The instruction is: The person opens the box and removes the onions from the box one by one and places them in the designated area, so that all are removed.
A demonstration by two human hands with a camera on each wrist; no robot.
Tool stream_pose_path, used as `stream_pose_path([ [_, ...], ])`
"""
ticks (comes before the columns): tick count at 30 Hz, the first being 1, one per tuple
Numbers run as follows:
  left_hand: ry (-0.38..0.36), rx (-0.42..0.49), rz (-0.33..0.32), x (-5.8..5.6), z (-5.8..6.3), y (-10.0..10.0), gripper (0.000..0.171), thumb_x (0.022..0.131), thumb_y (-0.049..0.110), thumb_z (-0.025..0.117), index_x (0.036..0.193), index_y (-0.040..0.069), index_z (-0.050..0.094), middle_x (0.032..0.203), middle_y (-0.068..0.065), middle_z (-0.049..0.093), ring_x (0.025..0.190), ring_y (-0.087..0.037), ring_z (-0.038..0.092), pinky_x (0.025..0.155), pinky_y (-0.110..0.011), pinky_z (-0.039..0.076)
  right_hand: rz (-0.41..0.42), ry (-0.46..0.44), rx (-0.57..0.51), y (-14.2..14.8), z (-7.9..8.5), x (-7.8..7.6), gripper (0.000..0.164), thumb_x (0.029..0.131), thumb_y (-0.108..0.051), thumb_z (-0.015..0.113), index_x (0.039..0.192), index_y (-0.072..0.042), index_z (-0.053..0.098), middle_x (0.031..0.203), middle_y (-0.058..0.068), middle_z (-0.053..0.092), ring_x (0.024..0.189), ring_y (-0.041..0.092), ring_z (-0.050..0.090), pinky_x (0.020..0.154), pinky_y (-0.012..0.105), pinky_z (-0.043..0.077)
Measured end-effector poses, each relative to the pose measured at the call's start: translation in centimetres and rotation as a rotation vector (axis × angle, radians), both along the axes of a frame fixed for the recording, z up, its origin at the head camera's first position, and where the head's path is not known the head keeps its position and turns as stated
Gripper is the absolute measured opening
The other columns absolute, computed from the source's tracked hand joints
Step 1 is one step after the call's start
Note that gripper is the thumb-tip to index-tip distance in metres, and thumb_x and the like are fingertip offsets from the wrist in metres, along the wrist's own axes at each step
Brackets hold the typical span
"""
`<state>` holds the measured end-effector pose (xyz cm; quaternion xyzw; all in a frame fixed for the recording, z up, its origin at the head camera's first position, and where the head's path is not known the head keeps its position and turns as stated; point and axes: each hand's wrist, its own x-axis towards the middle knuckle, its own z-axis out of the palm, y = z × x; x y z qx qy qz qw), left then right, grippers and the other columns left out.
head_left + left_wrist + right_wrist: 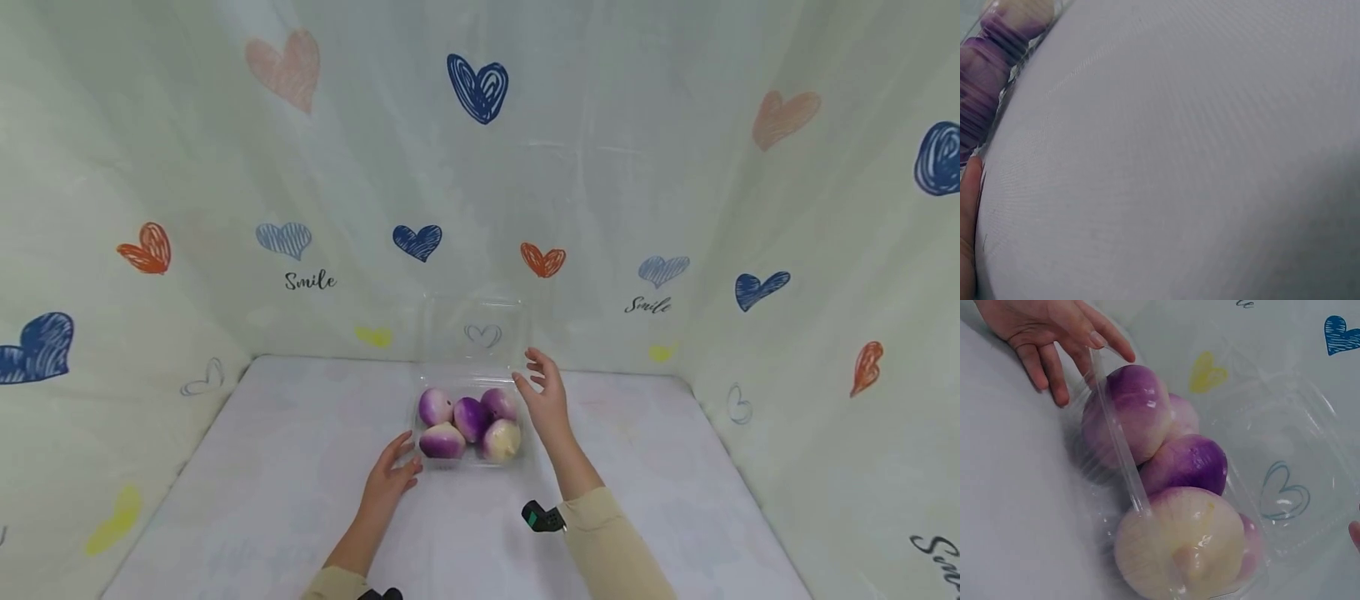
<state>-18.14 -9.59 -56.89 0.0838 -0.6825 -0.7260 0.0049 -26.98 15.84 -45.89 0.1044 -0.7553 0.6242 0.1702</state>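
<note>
A clear plastic clamshell box [468,462] stands on the table with its lid [480,329] raised at the back. Several round purple-and-white vegetables, apparently turnips [472,419], lie in its base, the pale one [1188,540] nearest the right wrist camera. My left hand [387,479] is at the box's front left corner, fingers extended and loosely bent; in the right wrist view its fingertips [1124,351] reach the box wall. My right hand [547,396] is raised beside the lid's right edge, fingers spread and holding nothing. Whether it touches the lid I cannot tell.
The white table [315,450] runs back to a pale cloth wall [360,150] printed with hearts and words, close behind the box. Cloth also hangs at both sides. A small black device [542,517] sits by my right sleeve.
</note>
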Motion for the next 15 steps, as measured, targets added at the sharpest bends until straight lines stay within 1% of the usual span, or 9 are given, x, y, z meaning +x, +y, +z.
stream_pose_path([
  [4, 0.000, -0.004, -0.007, 0.0, 0.0, 0.0, 0.054, 0.096, 0.009, 0.061, 0.146, 0.010, 0.043, 0.140, -0.023, 0.047, 0.095, -0.018, 0.064, 0.082, -0.034, 0.054, 0.031, -0.008, 0.015, -0.7, 0.9, 1.7, 0.050, 0.091, -0.001, 0.066, 0.137, 0.004, 0.046, 0.134, 0.020, 0.051, 0.120, 0.037, 0.046, 0.102, 0.055, 0.037],
  [7, 0.004, 0.001, -0.008, 0.0, -0.1, 0.0, 0.054, 0.096, 0.009, 0.061, 0.146, 0.010, 0.042, 0.141, -0.023, 0.047, 0.096, -0.018, 0.064, 0.082, -0.033, 0.054, 0.055, -0.015, 0.041, -1.1, 1.4, 3.0, 0.050, 0.090, 0.002, 0.065, 0.136, 0.007, 0.046, 0.133, 0.022, 0.051, 0.119, 0.038, 0.047, 0.101, 0.057, 0.037],
  [10, 0.001, 0.012, -0.005, -0.2, -0.2, -0.1, 0.054, 0.096, 0.008, 0.061, 0.146, 0.011, 0.043, 0.140, -0.023, 0.047, 0.094, -0.016, 0.063, 0.080, -0.030, 0.054, 0.079, -0.020, 0.046, -1.3, 1.1, 3.6, 0.050, 0.090, 0.004, 0.063, 0.136, 0.008, 0.046, 0.132, 0.023, 0.051, 0.118, 0.041, 0.047, 0.100, 0.059, 0.037],
  [15, -0.002, 0.014, 0.002, -0.4, -0.2, -0.1, 0.054, 0.095, 0.006, 0.062, 0.145, 0.010, 0.044, 0.139, -0.023, 0.048, 0.091, -0.015, 0.064, 0.077, -0.028, 0.054, 0.127, -0.037, 0.051, -1.5, 0.4, 4.5, 0.049, 0.089, 0.007, 0.062, 0.135, 0.010, 0.046, 0.130, 0.027, 0.051, 0.119, 0.050, 0.044, 0.099, 0.060, 0.037],
])
